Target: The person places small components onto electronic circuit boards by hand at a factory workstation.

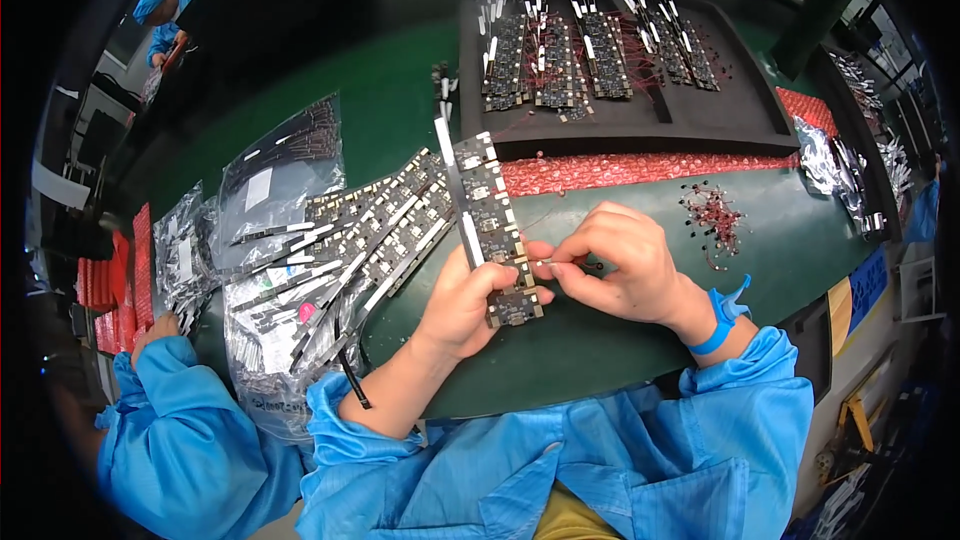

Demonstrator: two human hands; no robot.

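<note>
My left hand (pixel 458 308) is closed around the lower end of a long black circuit board panel (pixel 488 202), which is tilted upright, its thumb on the front. White strips and dark flat cables run along the panel's left edge. At the panel's right edge, my right hand (pixel 628 262) pinches a small wired part (pixel 594 266) between thumb and fingertips. A thin wire and a dark end show by the fingers; the exact contact with the board is too small to tell. A blue wrist strap (pixel 722 323) circles my right wrist.
Fanned circuit boards (pixel 395 225) lie left on plastic bags (pixel 262 325). A black foam tray (pixel 640 135) holds wired boards at the back, beside red bubble wrap (pixel 650 170). Loose red-wired parts (pixel 712 225) lie right on the green table (pixel 560 370). A co-worker's blue sleeve (pixel 185 420) is left.
</note>
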